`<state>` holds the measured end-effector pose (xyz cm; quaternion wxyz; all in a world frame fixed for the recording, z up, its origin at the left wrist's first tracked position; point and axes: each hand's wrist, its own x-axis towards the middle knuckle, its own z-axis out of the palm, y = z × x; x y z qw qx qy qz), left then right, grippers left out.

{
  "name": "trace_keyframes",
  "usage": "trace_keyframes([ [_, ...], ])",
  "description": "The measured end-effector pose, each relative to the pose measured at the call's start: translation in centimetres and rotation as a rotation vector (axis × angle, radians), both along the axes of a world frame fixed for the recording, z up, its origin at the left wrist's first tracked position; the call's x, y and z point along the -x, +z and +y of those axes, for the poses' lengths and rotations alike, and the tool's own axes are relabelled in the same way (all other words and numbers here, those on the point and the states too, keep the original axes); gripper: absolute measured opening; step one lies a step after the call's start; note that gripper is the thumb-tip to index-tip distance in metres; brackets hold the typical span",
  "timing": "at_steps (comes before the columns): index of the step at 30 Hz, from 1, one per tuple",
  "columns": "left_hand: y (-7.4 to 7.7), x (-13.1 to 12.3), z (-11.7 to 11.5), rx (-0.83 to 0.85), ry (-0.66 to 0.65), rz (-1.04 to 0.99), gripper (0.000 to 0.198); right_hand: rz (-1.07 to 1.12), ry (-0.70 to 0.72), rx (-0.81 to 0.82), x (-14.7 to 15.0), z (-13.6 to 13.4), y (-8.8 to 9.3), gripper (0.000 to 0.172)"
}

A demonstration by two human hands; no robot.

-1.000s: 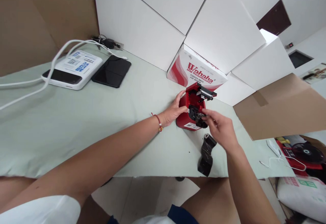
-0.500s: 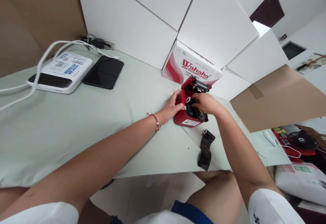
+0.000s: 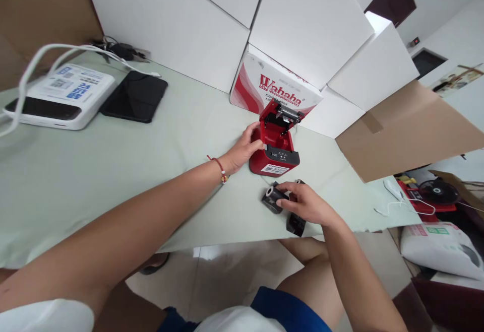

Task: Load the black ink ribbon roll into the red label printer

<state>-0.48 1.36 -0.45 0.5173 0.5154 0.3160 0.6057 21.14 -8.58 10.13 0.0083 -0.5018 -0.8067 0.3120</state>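
A small red label printer (image 3: 274, 156) stands on the table with its lid tipped up and its inside in view. My left hand (image 3: 245, 149) grips its left side, thumb near the front rim. In front of the printer my right hand (image 3: 304, 202) holds a roll of black labels (image 3: 277, 194) between thumb and fingers, at or just above the tabletop; I cannot tell which. A black strip hangs down from this roll. Another black label roll (image 3: 295, 225) lies partly hidden under my right hand, with its strip toward the table's front edge.
Behind the printer stands a white and red Wahaba carton (image 3: 278, 82). At left lie a black phone (image 3: 135, 96), a white power bank (image 3: 62, 95) with a cable, and keys (image 3: 121, 50). A cardboard flap (image 3: 408, 130) juts over the table's right side.
My right hand has come out of the printer toward me, bringing a black label roll with it. My left hand still grips the printer. The view has shifted a little.
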Motion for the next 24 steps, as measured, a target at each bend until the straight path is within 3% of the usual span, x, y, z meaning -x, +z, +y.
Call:
trace_keyframes([
  [4, 1.1, 0.2, -0.6, 0.08, -0.033, -0.08, 0.082, 0.136, -0.238, -0.181, -2.5, 0.4, -1.4, 0.041],
  [7, 1.3, 0.4, -0.8, 0.076, -0.047, -0.066, 0.08, 0.016, -0.42, -0.348, -5.6, 1.5, -2.1, 0.037],
  [11, 1.2, 0.5, -0.6, 0.055, -0.055, -0.058, 0.077, -0.197, -0.377, -0.347, -7.8, 3.1, -3.8, 0.035],
  [14, 1.2, 0.5, -0.5, 0.052, -0.061, -0.071, 0.075, -0.207, -0.338, -0.3, -7.7, 3.3, -3.5, 0.032],
  [16, 1.2, 0.4, -0.4, 0.076, -0.068, -0.095, 0.075, -0.194, -0.264, -0.187, -7.7, 3.0, -1.4, 0.03],
  [19, 1.1, 0.3, -0.3, 0.104, -0.074, -0.13, 0.076, -0.145, -0.158, 0.0, -7.9, 2.5, 4.1, 0.043],
  [22, 0.9, 0.1, -0.2, 0.088, -0.072, -0.146, 0.076, -0.155, -0.142, -0.053, -6.8, 3.1, 9.3, 0.056],
  [24, 0.9, 0.1, -0.1, 0.09, -0.077, -0.155, 0.076, -0.148, -0.113, -0.151, -4.6, 4.4, 11.1, 0.053],
])
